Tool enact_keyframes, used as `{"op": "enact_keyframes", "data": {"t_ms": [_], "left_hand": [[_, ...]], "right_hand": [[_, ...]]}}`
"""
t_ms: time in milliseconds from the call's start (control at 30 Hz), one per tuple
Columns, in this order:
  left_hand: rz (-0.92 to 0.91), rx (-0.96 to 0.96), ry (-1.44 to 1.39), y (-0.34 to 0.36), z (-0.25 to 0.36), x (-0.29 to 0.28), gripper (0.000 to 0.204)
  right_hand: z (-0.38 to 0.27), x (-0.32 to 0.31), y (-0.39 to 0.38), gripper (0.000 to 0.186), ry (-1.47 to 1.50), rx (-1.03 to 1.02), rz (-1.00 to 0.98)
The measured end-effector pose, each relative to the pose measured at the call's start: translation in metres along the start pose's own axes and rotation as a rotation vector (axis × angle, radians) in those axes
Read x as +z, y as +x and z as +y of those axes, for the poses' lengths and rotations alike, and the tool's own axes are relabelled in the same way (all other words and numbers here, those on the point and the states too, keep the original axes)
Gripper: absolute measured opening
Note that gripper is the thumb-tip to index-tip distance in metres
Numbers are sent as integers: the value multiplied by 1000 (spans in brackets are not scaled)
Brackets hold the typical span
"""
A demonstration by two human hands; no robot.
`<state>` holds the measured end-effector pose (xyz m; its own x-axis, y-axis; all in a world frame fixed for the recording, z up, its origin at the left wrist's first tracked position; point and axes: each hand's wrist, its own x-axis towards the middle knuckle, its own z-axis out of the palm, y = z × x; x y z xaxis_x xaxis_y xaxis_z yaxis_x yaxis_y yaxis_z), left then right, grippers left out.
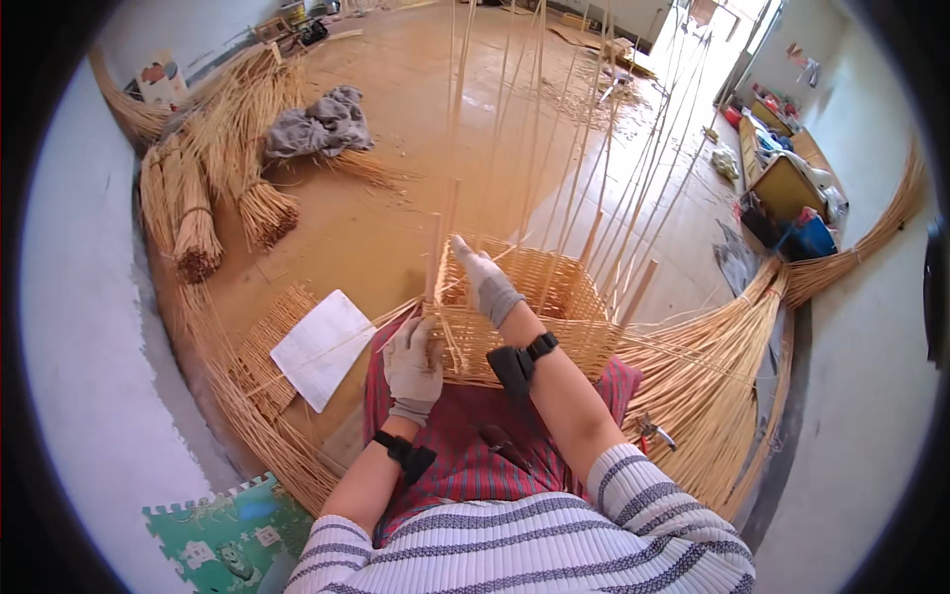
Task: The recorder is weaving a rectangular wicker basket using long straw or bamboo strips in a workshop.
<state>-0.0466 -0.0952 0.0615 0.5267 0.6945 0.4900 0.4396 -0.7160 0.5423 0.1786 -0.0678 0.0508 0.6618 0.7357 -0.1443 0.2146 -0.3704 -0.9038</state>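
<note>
A half-woven wicker basket (534,342) rests over my lap, on a red striped cloth (465,436). Thin wicker stakes (604,178) rise tall from its far and right sides, and a short thick wooden post (433,257) stands at its left corner. My left hand (413,368), gloved, is closed at that corner on the basket's outer wall, where loose strands stick out; its fingertips are partly hidden. Reaching over the near wall, my gloved right hand (487,285) has its fingers stretched out along the inner left side of the basket.
Wicker bundles lie at left (198,223) and a fanned pile (712,366) at right, with red-handled pruning shears (653,433) on it. A white sheet (324,348) covers part of a woven panel (262,346). A green foam mat (233,535) is at lower left.
</note>
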Motion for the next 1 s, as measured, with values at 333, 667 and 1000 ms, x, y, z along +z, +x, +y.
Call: {"op": "enact_keyframes", "data": {"t_ms": [333, 667, 1000], "left_hand": [[-214, -26, 70, 27, -36, -11, 60], [-399, -141, 109, 35, -38, -8, 64], [-337, 116, -129, 18, 7, 0, 72]], "right_hand": [[-30, 5, -55, 31, 822, -156, -160], [-8, -17, -112, 46, 651, -631, 133], [29, -66, -139, 21, 657, -19, 293]]}}
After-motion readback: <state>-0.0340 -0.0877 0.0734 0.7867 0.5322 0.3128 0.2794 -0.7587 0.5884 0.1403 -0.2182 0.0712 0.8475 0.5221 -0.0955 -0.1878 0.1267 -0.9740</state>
